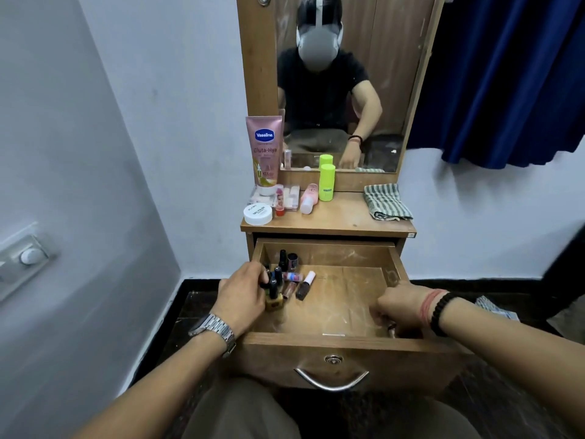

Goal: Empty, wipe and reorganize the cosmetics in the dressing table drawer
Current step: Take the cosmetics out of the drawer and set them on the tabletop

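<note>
drawer [316, 339] pulled open at lower centre, bottles [286, 277] clustered in its left half. left hand [243, 294] fingers closed round several bottles, probably for lifting out together. right hand [400, 307] curled at front right corner; cannot tell its hold. cloth [386, 201] waiting on worktop [342, 217].

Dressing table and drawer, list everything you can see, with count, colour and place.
Lotion tube: one, pink, tabletop left, upright.
Round jar: one, white, tabletop front left.
Green bottle: one, lime, tabletop centre.
Pink bottle: one, lying beside the green bottle.
Cloth: one, striped grey, tabletop right.
Small bottles: several, mostly dark, drawer's back left.
Drawer: one, wooden, open.
Left hand: on the small bottles.
Right hand: drawer's front right, closed on something hidden.
</note>
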